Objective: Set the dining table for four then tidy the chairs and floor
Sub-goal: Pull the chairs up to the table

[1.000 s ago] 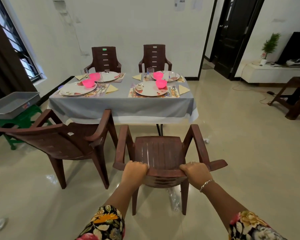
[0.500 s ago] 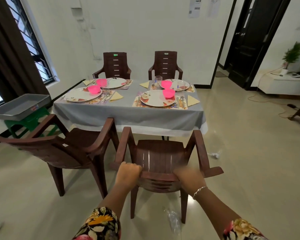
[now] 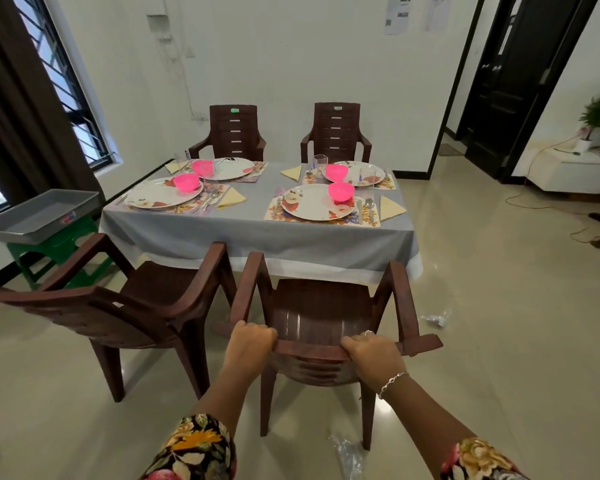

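A brown plastic chair (image 3: 321, 306) stands in front of me, its seat front just under the hanging edge of the grey tablecloth. My left hand (image 3: 252, 341) and my right hand (image 3: 371, 351) both grip the top of its backrest. The dining table (image 3: 257, 233) holds several floral plates, pink bowls, glasses, cutlery and yellow napkins on placemats. A second brown chair (image 3: 129, 306) sits to the left, turned at an angle. Two more chairs (image 3: 234, 133) (image 3: 336, 133) stand at the far side.
Crumpled clear plastic lies on the floor by my feet (image 3: 349, 455) and right of the table (image 3: 435, 318). A grey tray (image 3: 39, 216) rests on a green stool at the left. A cable runs across the floor at the right.
The chair in my hands has moved forward to the table, and I have stepped closer with it. Both hands keep their grip on the backrest.
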